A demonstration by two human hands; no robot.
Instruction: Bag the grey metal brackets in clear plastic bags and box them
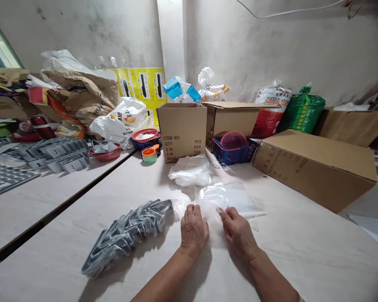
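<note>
My left hand point(193, 228) and my right hand point(237, 233) lie side by side on the white table point(302, 251), their fingertips curled into a thin clear plastic bag point(222, 199). The film bunches between them, and its far edge spreads towards the right. To the left of my left hand lies a long bundle of grey items wrapped in clear plastic point(127, 237), not touching it. Further ahead sits a crumpled heap of clear plastic bags point(190, 171).
A printed cardboard carton point(182, 132) stands ahead, with a blue basket point(234, 156) beside it. A large cardboard box point(313, 167) lies at right. Grey perforated pieces point(56, 155), a red basket point(104, 154) and a roll of tape point(150, 154) sit further left. Sacks line the wall.
</note>
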